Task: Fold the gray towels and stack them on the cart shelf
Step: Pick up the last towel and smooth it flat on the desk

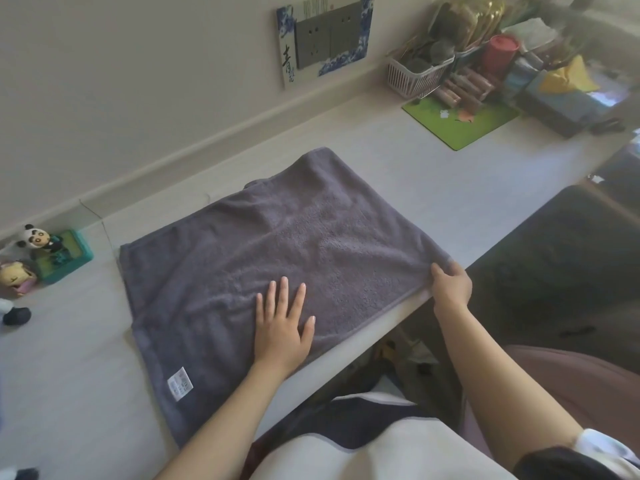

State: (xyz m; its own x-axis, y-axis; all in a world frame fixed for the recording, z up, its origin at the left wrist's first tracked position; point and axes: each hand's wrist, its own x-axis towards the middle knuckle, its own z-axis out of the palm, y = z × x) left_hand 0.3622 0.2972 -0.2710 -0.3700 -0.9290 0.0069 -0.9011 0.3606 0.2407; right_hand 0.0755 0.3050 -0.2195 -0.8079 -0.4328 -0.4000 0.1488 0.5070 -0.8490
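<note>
Pale, faintly grained desktop (398,161) runs along an off-white wall, where a gray towel (277,244) lies spread almost flat, one layer showing beneath another at its far edge, its near side reaching the front lip of the desk. At centre, the left hand (282,327) rests palm down on the cloth, fingers straight and slightly fanned, thumb out to the side, the bare forearm rising from the lower edge of the view. To the right, the right hand (452,284) pinches the towel's near right corner at the desk edge, thumb on top and fingers curled under the hem, drawing small creases toward the grip. The cloth is a thick, looped terry with a flat woven border, and a small white label (180,382) is sewn near its near left side. A panda figurine (40,239) on a teal base and a smaller doll (15,277) stand at the far left, well apart from the towel. On the wall, a blue-and-white decorative surround (325,39) frames gray power sockets. At the far right sit a white slotted plastic basket (415,76) of dark items, a red cylindrical container (500,53) and a green mat (462,121) with rounded corners. A dark seat (561,258) stands beside the desk, and the person's white and dark clothing fills the lower foreground.
</note>
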